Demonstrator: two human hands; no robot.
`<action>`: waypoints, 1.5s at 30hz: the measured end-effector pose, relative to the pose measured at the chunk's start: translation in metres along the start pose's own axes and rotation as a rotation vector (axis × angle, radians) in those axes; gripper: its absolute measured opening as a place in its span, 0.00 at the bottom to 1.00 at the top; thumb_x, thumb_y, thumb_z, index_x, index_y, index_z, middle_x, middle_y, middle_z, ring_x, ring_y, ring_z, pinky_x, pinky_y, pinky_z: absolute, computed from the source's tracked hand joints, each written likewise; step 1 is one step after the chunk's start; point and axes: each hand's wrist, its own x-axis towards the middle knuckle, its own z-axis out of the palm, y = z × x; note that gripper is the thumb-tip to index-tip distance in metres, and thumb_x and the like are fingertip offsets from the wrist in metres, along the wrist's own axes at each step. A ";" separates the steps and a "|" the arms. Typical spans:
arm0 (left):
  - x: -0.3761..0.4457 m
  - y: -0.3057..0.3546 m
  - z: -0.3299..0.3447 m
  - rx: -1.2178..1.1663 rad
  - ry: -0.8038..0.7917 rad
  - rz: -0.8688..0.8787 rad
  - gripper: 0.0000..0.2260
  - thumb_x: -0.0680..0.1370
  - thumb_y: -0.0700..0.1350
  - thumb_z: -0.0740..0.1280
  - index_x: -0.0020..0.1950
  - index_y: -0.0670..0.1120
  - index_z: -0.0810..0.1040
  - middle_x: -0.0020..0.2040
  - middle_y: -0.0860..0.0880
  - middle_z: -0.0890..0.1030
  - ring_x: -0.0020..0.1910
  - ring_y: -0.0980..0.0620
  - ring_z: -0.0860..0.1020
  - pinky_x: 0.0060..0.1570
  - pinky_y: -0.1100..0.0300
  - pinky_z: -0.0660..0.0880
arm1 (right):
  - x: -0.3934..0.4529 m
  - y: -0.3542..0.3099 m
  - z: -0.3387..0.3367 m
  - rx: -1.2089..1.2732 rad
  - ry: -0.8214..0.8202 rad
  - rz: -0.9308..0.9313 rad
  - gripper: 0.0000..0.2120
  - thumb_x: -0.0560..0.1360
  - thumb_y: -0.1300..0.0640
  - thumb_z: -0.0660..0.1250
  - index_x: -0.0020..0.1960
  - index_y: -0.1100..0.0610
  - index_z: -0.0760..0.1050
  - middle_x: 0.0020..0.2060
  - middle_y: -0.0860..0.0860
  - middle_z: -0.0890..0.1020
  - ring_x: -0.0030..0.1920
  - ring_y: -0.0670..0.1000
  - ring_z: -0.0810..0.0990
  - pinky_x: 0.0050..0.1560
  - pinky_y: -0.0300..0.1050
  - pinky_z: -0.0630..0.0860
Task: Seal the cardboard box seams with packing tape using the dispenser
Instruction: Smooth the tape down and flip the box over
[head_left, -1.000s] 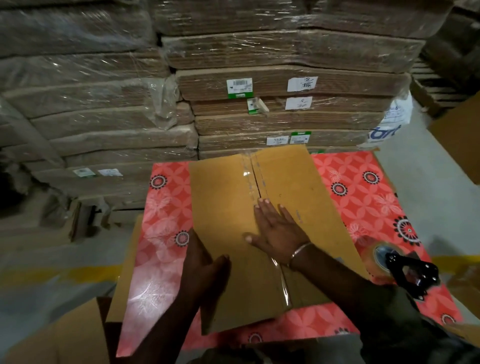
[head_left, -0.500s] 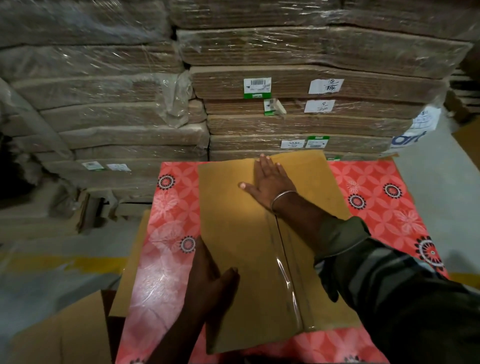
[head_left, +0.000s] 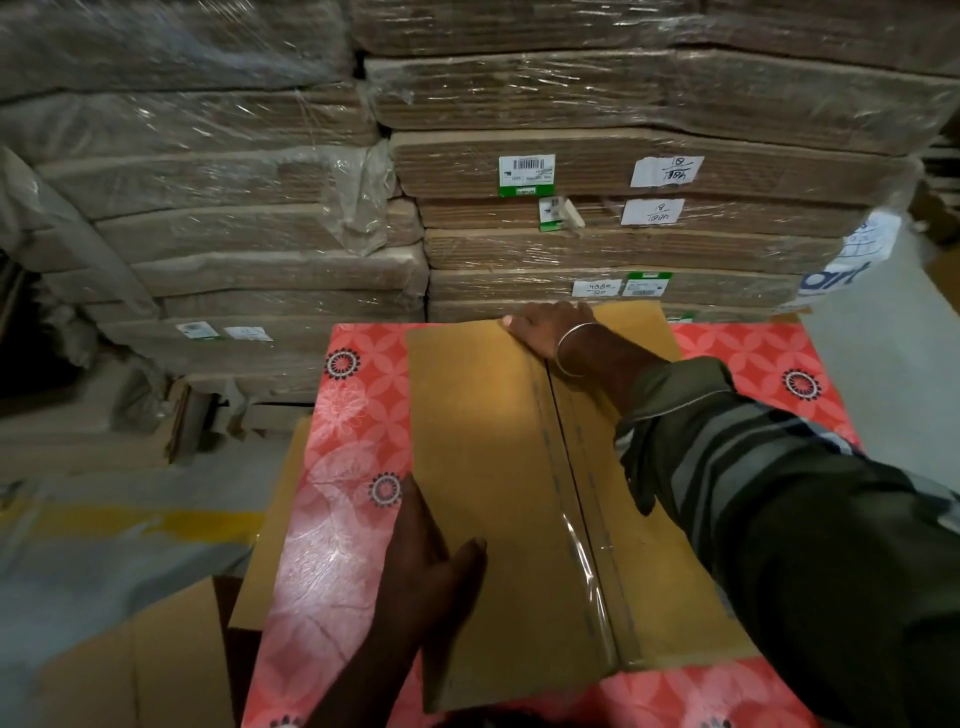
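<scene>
Because the right hand has its fingers wrapped over the far edge of the cardboard box, where the packing tape along the centre seam runs out of sight beneath it, the likeliest fault lies just under that grip: the tape end could lift or wrinkle if the press is uneven, leaving the seam open at that edge. Nearer than that grip, the clear strip already shows a glossy ripple about halfway down the seam, which I judge could trap air and peel later.

A second risk sits at the left hand. It rests on the box's near left edge, thumb spread across the top face, fingers apparently curled round the side, so it steadies rather than clamps; a hard push from the far grip could slide the flat box across the glossy red floral cloth on the bench.

The right arm reaches fully forward over the right flap, wrist with a bangle lying just right of the seam. No dispenser is visible, so any missed stretch would need it fetched again.
</scene>
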 end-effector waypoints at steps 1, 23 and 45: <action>0.000 -0.001 -0.001 0.011 0.009 -0.004 0.42 0.72 0.34 0.78 0.75 0.65 0.63 0.65 0.68 0.80 0.63 0.66 0.79 0.56 0.73 0.75 | -0.003 -0.001 0.000 0.047 0.016 -0.004 0.40 0.73 0.27 0.41 0.73 0.48 0.69 0.73 0.54 0.71 0.74 0.58 0.66 0.74 0.64 0.53; 0.002 -0.009 0.002 -0.039 -0.048 0.055 0.41 0.73 0.37 0.74 0.78 0.62 0.58 0.73 0.51 0.75 0.68 0.47 0.79 0.61 0.52 0.81 | -0.235 0.089 0.082 0.545 0.375 0.426 0.45 0.61 0.25 0.69 0.72 0.43 0.63 0.67 0.57 0.68 0.67 0.63 0.69 0.65 0.59 0.71; 0.013 -0.024 0.003 0.015 -0.032 0.098 0.45 0.69 0.50 0.80 0.80 0.51 0.59 0.73 0.46 0.74 0.71 0.43 0.76 0.65 0.32 0.75 | -0.218 0.036 0.065 0.246 0.028 0.578 0.78 0.34 0.15 0.62 0.74 0.37 0.29 0.75 0.70 0.38 0.76 0.72 0.40 0.68 0.78 0.46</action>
